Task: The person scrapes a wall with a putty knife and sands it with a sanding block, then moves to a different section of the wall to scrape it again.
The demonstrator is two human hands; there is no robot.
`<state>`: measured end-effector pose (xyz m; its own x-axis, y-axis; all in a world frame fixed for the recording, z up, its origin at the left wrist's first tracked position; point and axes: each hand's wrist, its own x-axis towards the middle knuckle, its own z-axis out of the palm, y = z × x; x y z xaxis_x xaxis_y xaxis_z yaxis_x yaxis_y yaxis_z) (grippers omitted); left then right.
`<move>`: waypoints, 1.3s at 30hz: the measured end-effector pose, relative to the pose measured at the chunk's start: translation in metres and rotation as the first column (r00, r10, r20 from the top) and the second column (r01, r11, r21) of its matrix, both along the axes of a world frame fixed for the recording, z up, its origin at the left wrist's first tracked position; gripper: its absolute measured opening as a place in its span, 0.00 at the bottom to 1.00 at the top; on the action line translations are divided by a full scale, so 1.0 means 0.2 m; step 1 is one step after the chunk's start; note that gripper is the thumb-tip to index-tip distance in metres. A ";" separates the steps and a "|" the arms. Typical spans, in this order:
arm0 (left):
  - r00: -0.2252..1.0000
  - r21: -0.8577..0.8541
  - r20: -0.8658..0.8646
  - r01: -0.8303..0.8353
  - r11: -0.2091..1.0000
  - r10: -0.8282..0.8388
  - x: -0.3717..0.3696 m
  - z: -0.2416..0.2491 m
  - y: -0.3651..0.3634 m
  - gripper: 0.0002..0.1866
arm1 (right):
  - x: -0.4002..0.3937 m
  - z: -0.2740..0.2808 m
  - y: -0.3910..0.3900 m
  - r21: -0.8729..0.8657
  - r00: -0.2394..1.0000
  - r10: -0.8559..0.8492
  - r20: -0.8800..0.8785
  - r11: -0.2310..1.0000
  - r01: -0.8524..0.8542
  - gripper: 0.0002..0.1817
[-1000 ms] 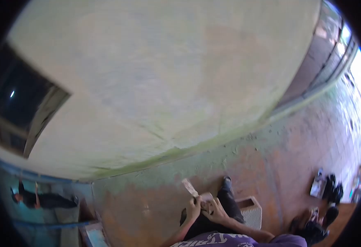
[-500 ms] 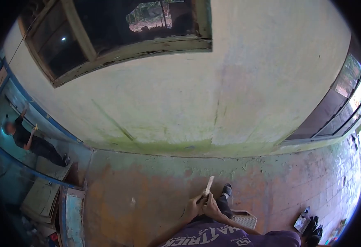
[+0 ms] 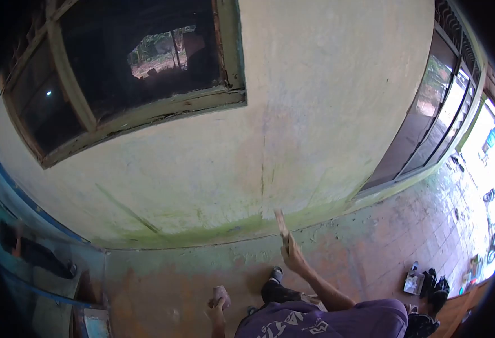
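Observation:
My right hand (image 3: 294, 258) reaches forward, fingers wrapped round the handle of a flat scraper (image 3: 282, 223). Its narrow, pale blade points up and overlaps the lower wall (image 3: 213, 191) in this view, where the paint is greenish and worn. Lower down on the left, my left hand (image 3: 217, 304) grips a small pinkish, block-like piece (image 3: 221, 293) whose kind I cannot tell. The hands are well apart.
A wooden-framed window (image 3: 163, 117) with a broken pane is above on the left. Another person (image 3: 33, 253) stands by the left doorway. Dark bags and a clear container (image 3: 414, 281) lie on the tiled floor (image 3: 366, 253) at right, with paint flakes along the wall base.
My hands, together at the scraper before, have separated. The right has carried the scraper up toward the wall; the left has moved left with the pinkish piece. The view has turned right.

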<state>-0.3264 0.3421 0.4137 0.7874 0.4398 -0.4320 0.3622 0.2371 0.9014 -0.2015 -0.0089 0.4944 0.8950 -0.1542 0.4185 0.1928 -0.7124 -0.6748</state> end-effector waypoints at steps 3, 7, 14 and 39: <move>0.999 -0.063 -0.002 -0.040 0.997 0.040 0.07 0.02 0.02 0.19 | 0.31 0.38 -0.02 0.094 0.996 -0.021 0.089 0.996 0.013 0.41; 0.994 -0.335 0.091 -0.032 0.942 0.066 0.34 0.17 -0.10 0.17 | 0.68 0.90 -0.02 0.127 0.996 -0.031 0.090 0.992 0.019 0.34; 0.971 -0.362 0.183 -0.079 0.929 0.154 0.64 0.12 -0.23 0.26 | 1.19 1.26 0.12 0.159 0.887 -0.187 0.421 0.979 0.131 0.28; 0.840 0.061 0.266 0.475 0.878 -0.473 1.56 0.65 0.28 0.17 | 1.24 1.65 0.34 0.257 0.772 -0.449 0.450 0.893 0.369 0.20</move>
